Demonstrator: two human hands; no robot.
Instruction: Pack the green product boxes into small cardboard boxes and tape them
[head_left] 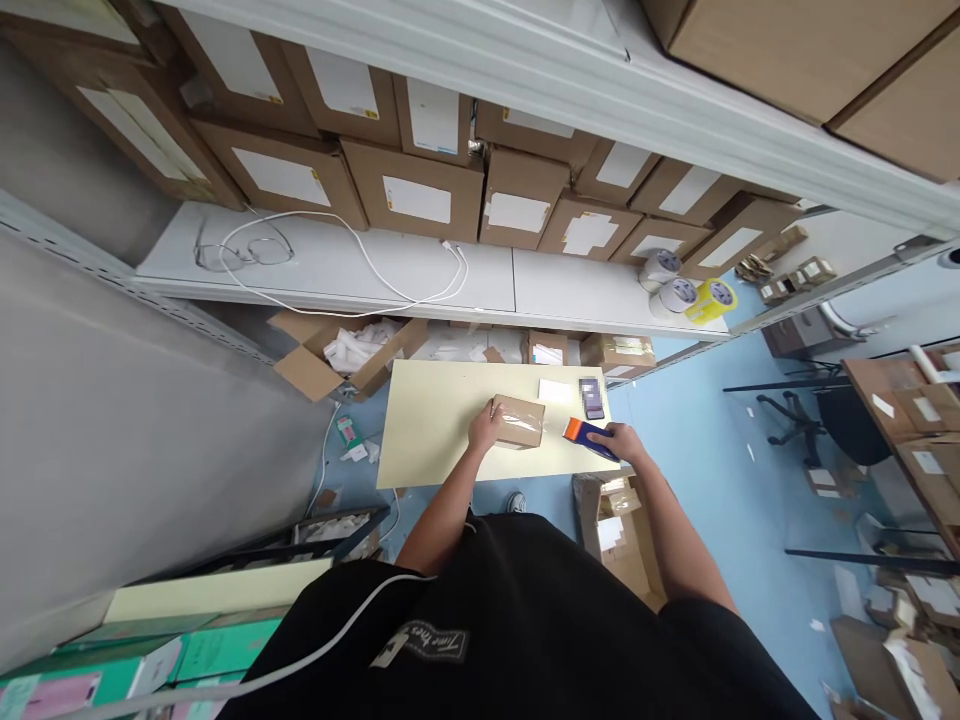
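Observation:
A small brown cardboard box point(517, 422) lies on the pale yellow tabletop point(435, 400), with shiny clear tape across its upper face. My left hand point(486, 426) grips the box by its left end, thumb on top. To the right of the box, my right hand point(619, 440) is closed around a dark blue tape dispenser point(589, 436) whose orange end points at the box. A small gap separates the dispenser from the box. Beyond them lie a white paper slip point(555, 390) and a smartphone point(591, 398).
Labelled cartons point(416, 195) line the shelf point(480, 275) ahead, with a white cable point(360, 240), eyeglasses point(244, 252) and tape rolls point(679, 293) on it. An open carton point(360, 355) stands behind the table's left; another open box point(630, 540) sits below its right front.

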